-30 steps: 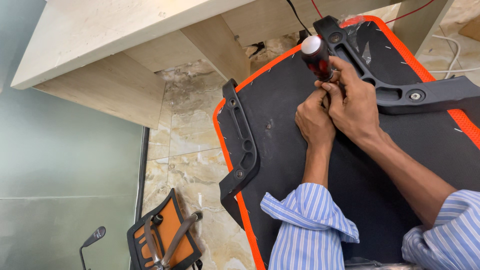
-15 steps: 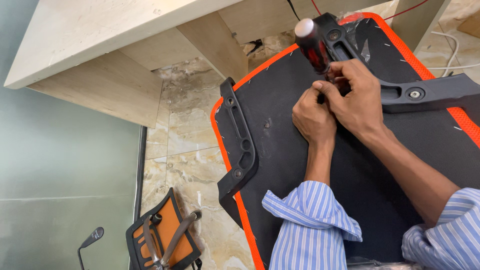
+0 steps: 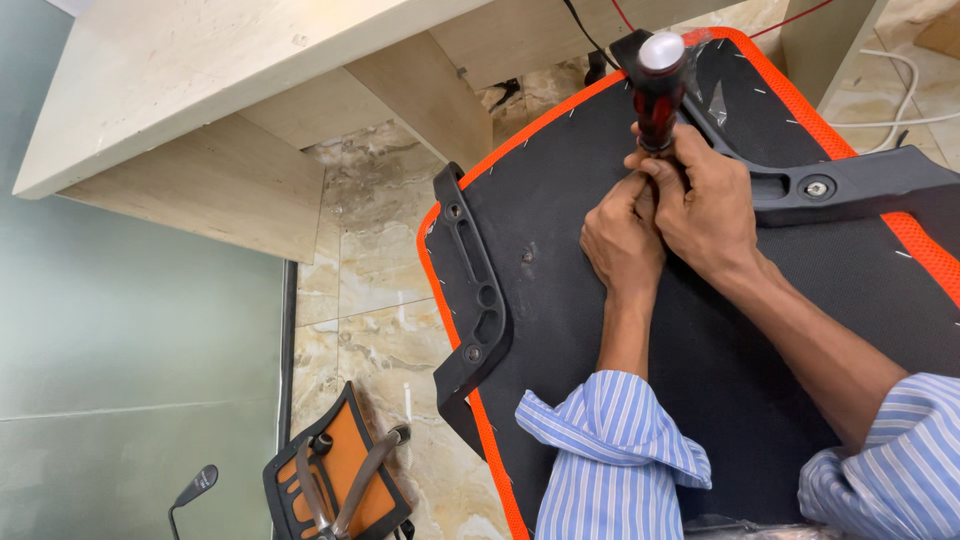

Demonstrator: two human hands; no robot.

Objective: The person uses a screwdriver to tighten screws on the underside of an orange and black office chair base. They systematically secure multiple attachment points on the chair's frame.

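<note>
Right hand (image 3: 708, 215) grips a glossy red-black screwdriver (image 3: 657, 92); left hand (image 3: 622, 240) pinches its shaft above matte black seat fabric (image 3: 560, 300).

Two bare forearms reaching forward from rolled blue-striped sleeves, left hand (image 3: 622, 240) curled with fingertips pinched together, right hand (image 3: 706, 205) fisted just beside it, thumb up, knuckles touching the left's fingers

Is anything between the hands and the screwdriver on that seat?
Nothing visible. The right hand grips the red and black screwdriver directly, and the left hand touches it low down, over the black seat base.
</note>
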